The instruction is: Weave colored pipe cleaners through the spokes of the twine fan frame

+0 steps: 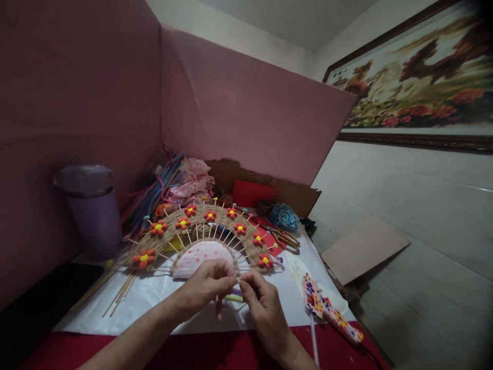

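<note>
My left hand (216, 285) and my right hand (261, 297) meet fingertip to fingertip in front of a fan-shaped twine weaving (200, 216). Both pinch at something tiny between them that I cannot make out. Wooden sticks radiate through the weaving, some tipped with coloured beads, and red and orange clay flowers (210, 216) dot its band. A white half-round cloth (202, 257) with pink spots fills its centre, just beyond my left hand. Partly hidden behind my fingers, a yellow-green strip (233, 297) lies on the white sheet.
A flower-patterned glue gun (333, 311) lies at right with a clear glue stick. Scissors (287, 239), a blue yarn ball (284, 216) and red paper (252, 193) sit behind. At left stand a purple cup (96, 221), loose sticks (122, 293) and a dark flat object (50, 293).
</note>
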A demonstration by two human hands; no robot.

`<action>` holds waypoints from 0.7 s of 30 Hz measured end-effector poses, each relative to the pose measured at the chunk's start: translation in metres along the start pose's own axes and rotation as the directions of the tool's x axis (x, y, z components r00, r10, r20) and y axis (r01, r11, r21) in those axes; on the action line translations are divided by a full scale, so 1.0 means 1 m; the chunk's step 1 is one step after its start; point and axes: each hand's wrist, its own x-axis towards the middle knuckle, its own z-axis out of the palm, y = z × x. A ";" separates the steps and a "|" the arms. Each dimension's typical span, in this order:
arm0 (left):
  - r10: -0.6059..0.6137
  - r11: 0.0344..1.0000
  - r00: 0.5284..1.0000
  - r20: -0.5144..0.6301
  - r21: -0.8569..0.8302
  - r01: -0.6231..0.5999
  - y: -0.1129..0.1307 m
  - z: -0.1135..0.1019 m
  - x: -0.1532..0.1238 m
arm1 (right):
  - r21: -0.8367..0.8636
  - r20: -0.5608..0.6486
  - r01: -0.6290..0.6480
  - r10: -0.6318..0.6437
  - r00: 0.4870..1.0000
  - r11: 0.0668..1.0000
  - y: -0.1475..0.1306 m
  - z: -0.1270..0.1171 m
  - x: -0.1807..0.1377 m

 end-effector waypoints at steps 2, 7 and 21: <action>0.029 1.000 0.999 -0.043 -0.011 -0.029 -0.002 0.001 0.001 | -0.008 -0.022 -0.005 0.005 1.000 1.000 0.000 0.001 0.001; 0.061 0.998 0.990 -0.125 0.022 -0.058 -0.006 0.002 0.004 | -0.120 0.024 0.087 -0.085 0.996 0.989 0.001 0.004 0.000; -0.042 0.961 0.999 0.019 0.273 0.036 -0.006 0.006 -0.005 | -0.098 -0.029 0.151 -0.155 0.988 0.984 0.003 0.000 -0.002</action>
